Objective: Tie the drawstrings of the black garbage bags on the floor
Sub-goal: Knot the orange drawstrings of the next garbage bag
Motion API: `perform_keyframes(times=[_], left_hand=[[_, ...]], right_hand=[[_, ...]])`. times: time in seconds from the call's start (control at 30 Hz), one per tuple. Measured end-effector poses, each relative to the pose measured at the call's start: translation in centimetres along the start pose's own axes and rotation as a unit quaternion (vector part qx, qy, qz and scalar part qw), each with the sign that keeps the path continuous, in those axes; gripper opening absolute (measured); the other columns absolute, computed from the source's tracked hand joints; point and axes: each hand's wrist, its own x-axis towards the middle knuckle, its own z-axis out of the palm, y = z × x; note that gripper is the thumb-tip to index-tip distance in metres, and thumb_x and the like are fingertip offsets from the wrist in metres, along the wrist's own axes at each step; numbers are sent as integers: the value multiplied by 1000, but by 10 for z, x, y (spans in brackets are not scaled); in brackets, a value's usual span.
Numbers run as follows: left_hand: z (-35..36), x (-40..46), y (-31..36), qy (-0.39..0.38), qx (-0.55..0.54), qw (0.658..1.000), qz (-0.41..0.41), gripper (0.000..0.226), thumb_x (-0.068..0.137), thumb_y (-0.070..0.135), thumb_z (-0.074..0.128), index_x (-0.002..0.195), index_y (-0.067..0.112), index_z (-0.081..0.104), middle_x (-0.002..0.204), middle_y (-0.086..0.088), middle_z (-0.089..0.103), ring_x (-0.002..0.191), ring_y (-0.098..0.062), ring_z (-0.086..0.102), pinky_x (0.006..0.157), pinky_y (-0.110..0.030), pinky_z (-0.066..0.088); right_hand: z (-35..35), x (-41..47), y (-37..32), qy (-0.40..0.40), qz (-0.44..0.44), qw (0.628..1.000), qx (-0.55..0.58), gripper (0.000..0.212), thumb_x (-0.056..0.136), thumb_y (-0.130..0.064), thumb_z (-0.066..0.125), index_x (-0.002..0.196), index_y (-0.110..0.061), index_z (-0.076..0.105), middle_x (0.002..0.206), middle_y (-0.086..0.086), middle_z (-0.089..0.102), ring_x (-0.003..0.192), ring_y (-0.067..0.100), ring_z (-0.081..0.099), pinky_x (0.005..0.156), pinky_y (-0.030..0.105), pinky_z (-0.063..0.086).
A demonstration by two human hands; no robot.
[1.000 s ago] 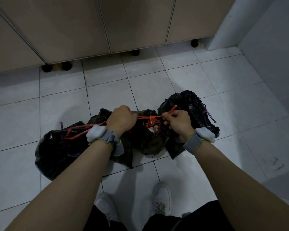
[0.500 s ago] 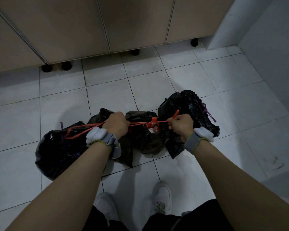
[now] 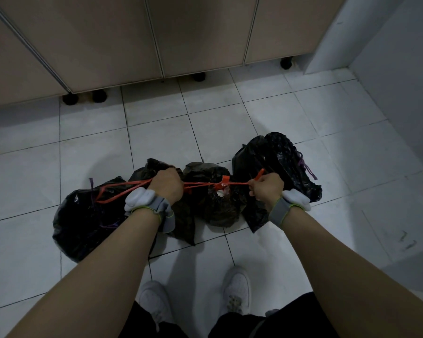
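Orange drawstring (image 3: 200,184) pulled taut over middle black bag (image 3: 215,206); one end each clenched in left hand (image 3: 166,185) and right hand (image 3: 266,189).

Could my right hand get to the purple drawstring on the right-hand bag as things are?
Probably yes. The purple drawstring hangs bare on the bag's far right side, just beyond the right hand, nothing covering it. But those fingers are closed on the orange drawstring.
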Motion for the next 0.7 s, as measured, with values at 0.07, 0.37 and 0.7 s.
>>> perform_keyframes(times=[0.07,0.37,0.7], left_hand=[[2,-1,-1,-3,13,1000,-1,20,101,7,50,113,-3,61,119,-22,66,107,-36,65,76,-32,47],[0,-13,3,27,45,999,11,28,103,5,44,127,-6,53,128,-25,60,115,-37,62,90,-37,50],[-17,-47,31,114,110,987,-35,34,106,26,47,125,2,61,138,-21,51,107,-36,66,85,-40,53]], right_hand=[[-1,1,1,-4,8,1000,-5,23,91,-12,68,89,10,75,88,27,75,86,38,72,86,49,59],[-2,-7,0,-7,-19,999,-38,26,94,-15,66,99,9,74,100,29,73,101,43,70,93,50,55],[-2,-31,-18,2,-92,991,-97,51,91,-29,69,130,3,59,131,23,63,124,39,58,99,34,47]])
